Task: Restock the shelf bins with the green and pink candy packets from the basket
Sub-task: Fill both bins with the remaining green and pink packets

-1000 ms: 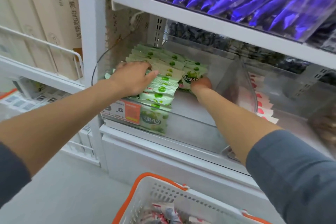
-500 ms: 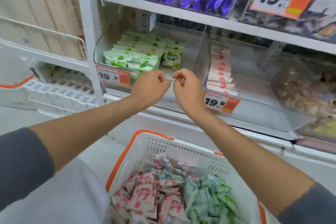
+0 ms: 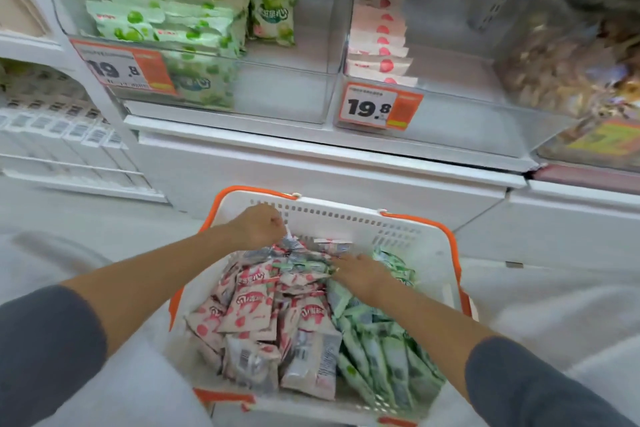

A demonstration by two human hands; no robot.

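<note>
A white basket (image 3: 408, 229) with orange handles sits low in front of me, full of pink packets (image 3: 252, 308) on the left and green packets (image 3: 377, 350) on the right. My left hand (image 3: 258, 227) is curled at the basket's far left and pinches the corner of a packet. Over on the pile's far side, my right hand (image 3: 358, 270) rests with fingers down among green packets; its grip is hidden. Above, the left clear bin (image 3: 277, 94) holds rows of green packets (image 3: 166, 21), and the neighbouring bin (image 3: 460, 104) holds a row of pink packets (image 3: 379, 45).
Orange price tags reading 19.8 (image 3: 379, 107) hang on both bin fronts. A bin of brown wrapped snacks (image 3: 561, 69) stands at the right. A white shelf ledge (image 3: 311, 149) juts out under the bins. White wire racks (image 3: 62, 135) fill the left side.
Both hands have come down from the left bin to the basket. The view has tilted down with them. My left hand now pinches a packet.
</note>
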